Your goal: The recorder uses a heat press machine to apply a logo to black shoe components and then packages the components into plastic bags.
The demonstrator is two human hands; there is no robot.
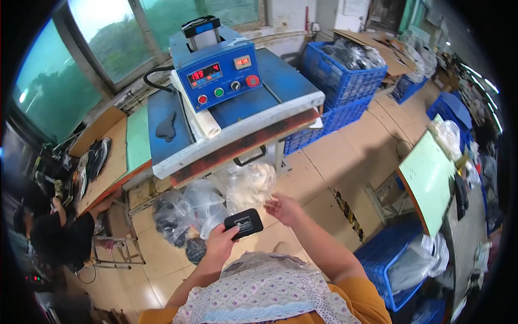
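The left hand (220,243) grasps a small black box (244,223), rectangular with rounded corners and a matte face, at about 6 o'clock in the picture. The right hand (284,209) is released, palm open, fingers spread, just beside the box at its 2 o'clock. At 12 o'clock from both hands stands the press (226,102), blue metal with a flat scorched plate. Under it lie crinkled clear plastic bags (202,202) on the tiled floor (334,156).

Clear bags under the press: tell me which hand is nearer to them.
Right. The right hand, open and empty, hovers just below the clear bags. The left hand is lower, gripping a small black device.
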